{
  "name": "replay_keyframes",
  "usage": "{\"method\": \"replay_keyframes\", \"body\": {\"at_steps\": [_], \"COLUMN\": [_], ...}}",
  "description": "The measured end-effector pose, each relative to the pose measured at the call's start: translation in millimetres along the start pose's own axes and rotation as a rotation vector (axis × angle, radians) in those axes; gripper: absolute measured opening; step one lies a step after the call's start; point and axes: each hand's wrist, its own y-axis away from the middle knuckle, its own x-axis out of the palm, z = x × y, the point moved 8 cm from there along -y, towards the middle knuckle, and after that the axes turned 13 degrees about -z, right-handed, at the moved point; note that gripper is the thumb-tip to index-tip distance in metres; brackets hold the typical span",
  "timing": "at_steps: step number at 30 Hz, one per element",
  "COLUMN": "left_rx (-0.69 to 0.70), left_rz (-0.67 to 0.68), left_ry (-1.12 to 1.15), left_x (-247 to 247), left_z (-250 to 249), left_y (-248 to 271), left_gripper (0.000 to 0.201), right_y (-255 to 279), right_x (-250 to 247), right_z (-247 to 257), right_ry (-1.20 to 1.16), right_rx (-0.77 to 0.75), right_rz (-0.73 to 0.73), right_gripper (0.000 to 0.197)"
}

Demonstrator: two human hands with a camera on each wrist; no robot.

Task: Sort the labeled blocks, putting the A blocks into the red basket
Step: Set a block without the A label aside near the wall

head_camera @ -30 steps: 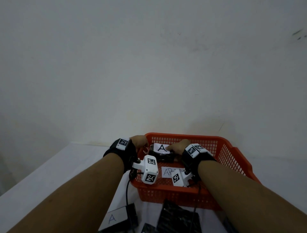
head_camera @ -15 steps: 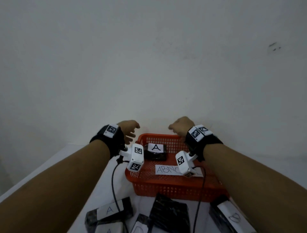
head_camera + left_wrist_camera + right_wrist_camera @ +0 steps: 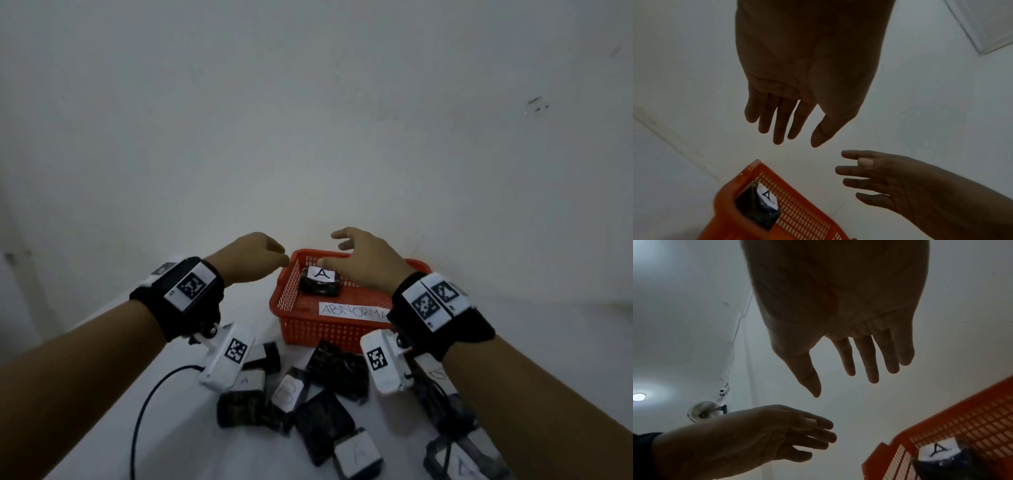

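Note:
The red basket [image 3: 310,332] stands at the back of the white table, with a paper strip reading ABNORMA on its floor. One black block with a white A label [image 3: 320,281] lies inside it near the far left corner [image 3: 758,206] [image 3: 937,456]. My left hand [image 3: 253,258] hovers empty just left of the basket, fingers straight [image 3: 789,120]. My right hand [image 3: 359,260] hangs above the basket's middle, fingers spread, holding nothing [image 3: 859,360]. Neither hand touches the block.
Several black blocks lie piled on the table in front of the basket: some labelled A [image 3: 246,380] [image 3: 358,454], one labelled B [image 3: 287,394], others with no label showing [image 3: 337,370]. A black cable [image 3: 137,428] runs across the table at the left.
Both hands let go of the A block in the basket, lifted up out of it and drew back toward me. The head view tilted down, showing more of the block pile.

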Motion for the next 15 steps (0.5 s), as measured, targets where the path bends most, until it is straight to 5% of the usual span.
{"method": "replay_keyframes", "body": {"at_steps": [10, 15], "left_rx": [0.055, 0.121], "left_rz": [0.088, 0.087], "left_ry": [-0.16, -0.065], "left_x": [11.6, 13.3], "left_z": [51.6, 54.9], "left_y": [85.3, 119.9], "left_gripper": [0.06, 0.058], "right_y": [88.0, 112.0], "right_x": [54.2, 97.4], "right_z": [24.3, 30.4], "right_ry": [-0.095, -0.074], "right_rx": [-0.061, -0.074], "right_rz": [0.17, 0.311], "right_gripper": [0.078, 0.083]}}
